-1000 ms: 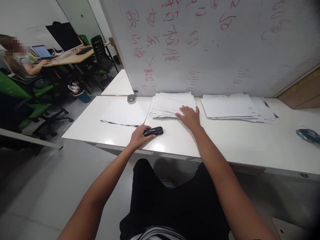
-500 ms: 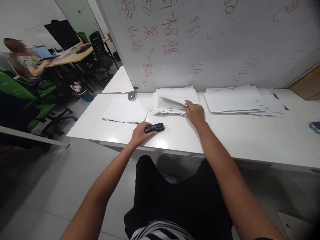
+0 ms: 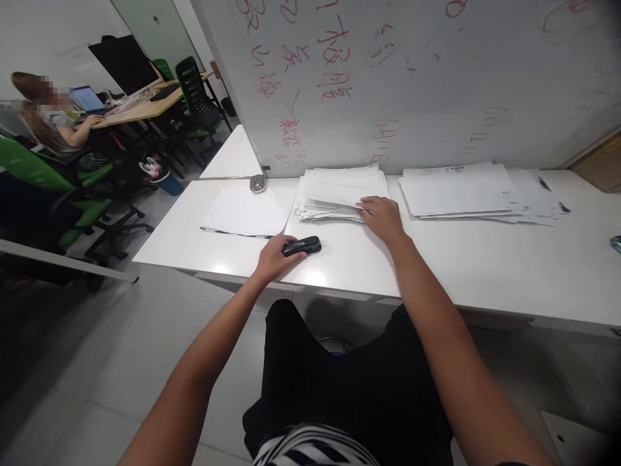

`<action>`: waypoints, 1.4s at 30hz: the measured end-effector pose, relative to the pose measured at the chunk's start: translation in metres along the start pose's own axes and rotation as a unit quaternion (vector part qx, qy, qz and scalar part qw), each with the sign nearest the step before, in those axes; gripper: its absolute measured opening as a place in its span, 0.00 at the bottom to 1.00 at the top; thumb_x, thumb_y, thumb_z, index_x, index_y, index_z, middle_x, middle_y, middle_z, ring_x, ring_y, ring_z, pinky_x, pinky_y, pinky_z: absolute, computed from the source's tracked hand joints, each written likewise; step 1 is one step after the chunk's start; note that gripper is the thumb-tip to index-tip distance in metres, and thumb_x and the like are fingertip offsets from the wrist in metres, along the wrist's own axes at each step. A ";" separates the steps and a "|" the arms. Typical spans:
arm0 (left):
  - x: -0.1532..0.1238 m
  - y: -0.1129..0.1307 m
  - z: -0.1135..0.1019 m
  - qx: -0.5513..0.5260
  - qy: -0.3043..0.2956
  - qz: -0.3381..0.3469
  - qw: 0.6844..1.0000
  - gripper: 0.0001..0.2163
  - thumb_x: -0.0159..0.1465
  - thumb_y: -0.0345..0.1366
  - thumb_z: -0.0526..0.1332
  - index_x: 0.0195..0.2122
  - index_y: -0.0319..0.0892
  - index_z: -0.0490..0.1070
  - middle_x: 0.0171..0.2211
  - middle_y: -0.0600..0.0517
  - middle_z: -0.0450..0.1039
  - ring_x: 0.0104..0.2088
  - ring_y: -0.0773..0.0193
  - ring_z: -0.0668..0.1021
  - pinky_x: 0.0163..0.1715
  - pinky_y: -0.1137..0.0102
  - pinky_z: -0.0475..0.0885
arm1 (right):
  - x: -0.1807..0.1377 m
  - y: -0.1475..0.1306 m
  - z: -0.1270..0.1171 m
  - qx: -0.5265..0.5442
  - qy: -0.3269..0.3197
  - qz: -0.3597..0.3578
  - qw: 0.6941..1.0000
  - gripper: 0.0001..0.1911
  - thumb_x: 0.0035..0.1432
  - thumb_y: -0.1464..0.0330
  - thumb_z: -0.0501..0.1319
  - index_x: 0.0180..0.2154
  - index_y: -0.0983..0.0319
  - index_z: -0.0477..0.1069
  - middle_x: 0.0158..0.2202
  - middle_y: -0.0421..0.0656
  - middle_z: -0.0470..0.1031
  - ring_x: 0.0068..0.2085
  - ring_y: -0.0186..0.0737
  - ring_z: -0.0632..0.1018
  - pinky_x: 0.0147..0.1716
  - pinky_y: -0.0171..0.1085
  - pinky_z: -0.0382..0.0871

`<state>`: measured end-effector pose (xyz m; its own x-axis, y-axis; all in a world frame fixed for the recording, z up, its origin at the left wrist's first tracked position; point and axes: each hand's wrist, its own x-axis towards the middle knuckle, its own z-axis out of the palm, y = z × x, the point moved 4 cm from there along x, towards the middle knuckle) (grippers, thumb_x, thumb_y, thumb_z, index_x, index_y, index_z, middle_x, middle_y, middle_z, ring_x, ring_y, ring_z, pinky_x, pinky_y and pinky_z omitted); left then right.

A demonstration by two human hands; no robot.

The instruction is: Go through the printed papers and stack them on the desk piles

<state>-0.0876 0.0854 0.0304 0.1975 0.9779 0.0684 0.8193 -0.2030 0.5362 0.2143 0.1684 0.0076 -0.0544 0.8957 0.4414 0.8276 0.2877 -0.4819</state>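
My left hand (image 3: 277,260) is wrapped round a black stapler (image 3: 303,246) that lies on the white table. My right hand (image 3: 383,217) is at the near right edge of the middle paper stack (image 3: 334,184), its thumb and fingers closed on a sheet of paper (image 3: 332,204) whose front edge is slightly raised. How many sheets are between the fingers I cannot tell. Left of that stack lies a thinner pile of paper (image 3: 245,210), with a grey computer mouse (image 3: 257,184) at its far edge.
A second paper stack (image 3: 453,191) lies to the right on the white table (image 3: 490,265). Behind stands a whiteboard (image 3: 427,84) with red writing. A cardboard box (image 3: 599,162) and part of a phone-like object (image 3: 616,244) are at the far right. Another person (image 3: 68,129) sits at a desk on the left.
The sheet in my right hand has come down closer to the stack; its raised edge stood higher before. My left hand stays on the stapler. The view has shifted slightly.
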 end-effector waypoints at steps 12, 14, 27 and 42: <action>0.001 -0.001 0.001 0.000 0.003 0.005 1.000 0.21 0.56 0.52 0.64 0.45 0.47 0.70 0.43 0.51 0.73 0.43 0.58 0.74 0.39 0.65 0.69 | -0.001 -0.001 -0.003 0.000 -0.017 0.002 1.000 0.11 0.59 0.68 0.60 0.43 0.56 0.79 0.52 0.41 0.77 0.52 0.46 0.74 0.57 0.51 0.58; 0.001 -0.001 0.001 0.002 0.002 0.004 1.000 0.21 0.56 0.53 0.64 0.46 0.47 0.70 0.43 0.51 0.73 0.43 0.58 0.74 0.40 0.64 0.69 | 0.000 0.000 -0.003 0.006 -0.013 0.003 1.000 0.11 0.60 0.67 0.60 0.42 0.56 0.79 0.51 0.41 0.77 0.51 0.46 0.75 0.56 0.50 0.58; 0.002 -0.003 0.002 0.001 0.011 0.001 1.000 0.20 0.56 0.53 0.64 0.45 0.48 0.70 0.43 0.52 0.73 0.43 0.58 0.74 0.40 0.65 0.68 | -0.001 -0.015 -0.004 -0.087 0.064 -0.023 0.994 0.18 0.69 0.64 0.45 0.39 0.61 0.73 0.40 0.46 0.78 0.44 0.44 0.75 0.60 0.51 0.52; 0.007 -0.017 0.002 0.010 0.095 0.085 0.992 0.27 0.57 0.52 0.65 0.54 0.44 0.66 0.49 0.45 0.71 0.49 0.52 0.73 0.47 0.60 0.68 | -0.160 -0.063 -0.087 -0.165 0.113 -0.173 0.964 0.08 0.66 0.68 0.53 0.39 0.58 0.71 0.42 0.43 0.79 0.46 0.39 0.76 0.56 0.45 0.60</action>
<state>-0.0990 0.0959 0.0203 0.2293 0.9209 0.3151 0.7943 -0.3642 0.4862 0.2193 -0.0228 0.0337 -0.2673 0.6575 0.7045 0.9164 0.3994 -0.0251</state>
